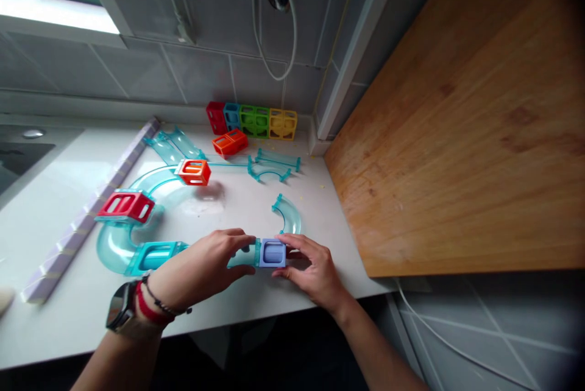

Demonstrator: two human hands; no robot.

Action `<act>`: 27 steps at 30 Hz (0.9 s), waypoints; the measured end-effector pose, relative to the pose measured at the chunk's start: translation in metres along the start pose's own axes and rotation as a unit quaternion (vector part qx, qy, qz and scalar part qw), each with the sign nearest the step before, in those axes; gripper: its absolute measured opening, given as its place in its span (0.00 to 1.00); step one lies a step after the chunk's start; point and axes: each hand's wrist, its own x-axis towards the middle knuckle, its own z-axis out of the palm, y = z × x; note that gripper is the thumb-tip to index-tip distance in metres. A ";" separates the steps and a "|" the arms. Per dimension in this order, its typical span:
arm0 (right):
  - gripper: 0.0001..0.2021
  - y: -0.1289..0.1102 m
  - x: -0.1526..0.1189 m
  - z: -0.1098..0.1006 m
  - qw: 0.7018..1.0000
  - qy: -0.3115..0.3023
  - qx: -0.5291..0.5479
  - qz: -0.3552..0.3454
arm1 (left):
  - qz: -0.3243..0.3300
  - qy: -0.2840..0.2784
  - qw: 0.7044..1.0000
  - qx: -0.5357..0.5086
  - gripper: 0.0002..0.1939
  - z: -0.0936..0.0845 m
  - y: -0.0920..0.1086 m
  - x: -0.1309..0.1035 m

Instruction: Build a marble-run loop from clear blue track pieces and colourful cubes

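Our left hand (208, 262) has its thumb and fingers on opposite sides of a clear teal tube (249, 257), while our right hand (315, 266) pinches the lavender block (273, 253) near its far end. The block sits against the tube's collar; we cannot tell whether the joint is fully seated. With the pieces like this, we would hold the tube firm with the left and guide the block with the right, edges square and pressure straight along the tube. A twist could strain the joint (thin rims like these look easy to catch askew).

Just left of our left hand lies the teal block (155, 256), so any push should be light enough not to shove it. Beyond it, the curved tube (114, 248) bends round to the red block (125, 205), and another curve runs to the orange block (194, 172); a jolt might travel along them. Near our right fingers lies a loose curved piece (292, 217), which we should avoid brushing. Farther off, more teal pieces (274, 165) lie on the white counter (320, 196), with a row of coloured blocks (255, 121) by the wall.
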 end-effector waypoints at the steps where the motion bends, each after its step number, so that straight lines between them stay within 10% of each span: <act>1: 0.29 0.001 0.001 0.000 1.000 -0.003 0.004 0.010 | -0.001 0.000 1.000 0.000 0.17 0.000 0.000 0.000; 27: 0.34 0.001 -0.002 -0.005 0.991 -0.041 -0.121 -0.042 | -0.050 0.013 0.996 0.071 0.26 0.007 0.007 -0.005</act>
